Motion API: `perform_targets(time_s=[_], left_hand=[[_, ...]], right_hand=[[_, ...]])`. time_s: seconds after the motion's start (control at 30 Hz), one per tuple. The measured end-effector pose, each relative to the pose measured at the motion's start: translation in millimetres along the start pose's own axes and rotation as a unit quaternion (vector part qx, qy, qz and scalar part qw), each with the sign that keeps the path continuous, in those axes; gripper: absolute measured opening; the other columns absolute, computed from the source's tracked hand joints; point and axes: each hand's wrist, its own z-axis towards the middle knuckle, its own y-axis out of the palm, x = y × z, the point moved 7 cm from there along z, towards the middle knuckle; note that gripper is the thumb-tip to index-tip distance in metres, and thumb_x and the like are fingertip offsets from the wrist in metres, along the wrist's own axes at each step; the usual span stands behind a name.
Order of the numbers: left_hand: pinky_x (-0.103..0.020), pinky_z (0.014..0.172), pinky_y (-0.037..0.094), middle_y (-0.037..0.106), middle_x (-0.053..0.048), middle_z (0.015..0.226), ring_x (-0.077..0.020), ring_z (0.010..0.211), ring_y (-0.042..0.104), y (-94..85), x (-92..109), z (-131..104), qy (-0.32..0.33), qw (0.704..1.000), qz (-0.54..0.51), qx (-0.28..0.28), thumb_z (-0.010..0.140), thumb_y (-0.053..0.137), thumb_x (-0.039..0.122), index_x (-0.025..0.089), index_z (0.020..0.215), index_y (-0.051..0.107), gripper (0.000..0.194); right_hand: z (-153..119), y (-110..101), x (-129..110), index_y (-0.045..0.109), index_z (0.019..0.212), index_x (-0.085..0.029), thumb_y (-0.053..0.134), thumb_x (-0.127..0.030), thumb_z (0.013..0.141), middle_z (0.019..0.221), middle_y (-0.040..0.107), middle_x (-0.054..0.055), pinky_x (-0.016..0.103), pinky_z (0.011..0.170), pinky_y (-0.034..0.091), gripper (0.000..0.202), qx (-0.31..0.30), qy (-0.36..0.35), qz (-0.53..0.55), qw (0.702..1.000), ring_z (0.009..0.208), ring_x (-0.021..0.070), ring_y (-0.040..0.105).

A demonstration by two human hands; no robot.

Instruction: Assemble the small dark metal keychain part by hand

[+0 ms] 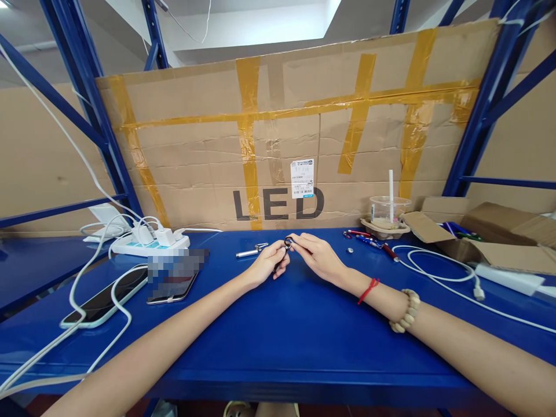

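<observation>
Over the middle of the blue table, my left hand [270, 262] is closed around a small dark object, most of it hidden by the fingers. A small dark ring [287, 242] shows at its upper end. My right hand [319, 255] meets it from the other side, thumb and fingers pinched at the ring. Just behind my left hand lie a slim silver cylinder [247, 253] and a small metal clasp [261, 246]. A tiny round silver piece [350, 250] rests to the right of my right hand.
At left, a white power strip [150, 244] with cables stands behind two phones, one a light-cased phone [106, 298]. At right are several red and blue pen-like items [367, 238], a plastic cup [390, 211] with a straw, a coiled white cable [434, 272] and an open cardboard box [499, 231].
</observation>
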Motion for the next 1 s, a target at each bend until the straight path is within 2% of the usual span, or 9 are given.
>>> perform_targets(time_s=[0.67, 1.0], left_hand=[[-0.015, 0.034, 0.030, 0.047, 0.003, 0.058, -0.0051, 0.040, 0.039, -4.1, -5.2, 2.9, -0.039, 0.999, 0.000, 0.037, 0.078, 0.047, 0.046, 0.015, 0.091, 0.040, 0.035], [-0.016, 0.035, 0.029, 0.047, 0.003, 0.057, -0.0044, 0.038, 0.036, -4.3, -2.9, 2.0, -0.052, 0.997, 0.002, 0.054, 0.078, 0.049, 0.043, 0.014, 0.090, 0.042, 0.032]], right_hand=[[0.9, 2.8, 11.0, 0.056, 0.107, -0.018, 0.036, -0.029, 0.089, 0.089, 0.061, 0.005, 0.026, 0.072, 0.043, 0.029, -0.038, 0.042, 0.058, 0.997, 0.080, 0.0147, 0.057], [-0.7, 6.0, 13.9, 0.058, 0.105, -0.018, 0.036, -0.031, 0.089, 0.080, 0.060, 0.004, 0.023, 0.064, 0.041, 0.030, -0.040, 0.053, 0.058, 0.996, 0.069, 0.0127, 0.053]])
